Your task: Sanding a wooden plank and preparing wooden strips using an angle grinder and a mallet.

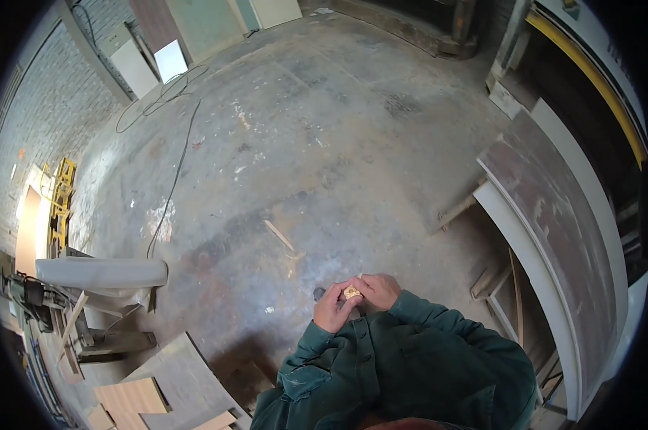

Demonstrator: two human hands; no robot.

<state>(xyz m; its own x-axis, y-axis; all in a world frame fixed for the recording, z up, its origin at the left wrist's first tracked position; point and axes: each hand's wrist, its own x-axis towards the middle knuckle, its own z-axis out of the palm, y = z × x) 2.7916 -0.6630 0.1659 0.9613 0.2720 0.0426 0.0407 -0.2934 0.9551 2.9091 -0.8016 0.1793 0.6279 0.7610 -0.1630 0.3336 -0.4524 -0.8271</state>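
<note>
Close in front of my green jacket, my left hand (329, 311) and my right hand (380, 289) are brought together. Between them is a small pale-yellow piece (351, 292) with darker marks, too small to tell its kind. The left fingers close around it from the left, with the thumb along its lower side. My right fingers bend over its right side and hide part of it. A dark round thing (319, 294) shows just left of my left fingertips, perhaps a shoe tip.
At right stands a worn brown-topped table (553, 215). A thin wooden strip (279, 235) lies on the concrete floor ahead. A dark cable (175, 188) runs over the floor at left, near a machine (102, 274). Cut wood pieces (132, 396) lie on a grey board at lower left.
</note>
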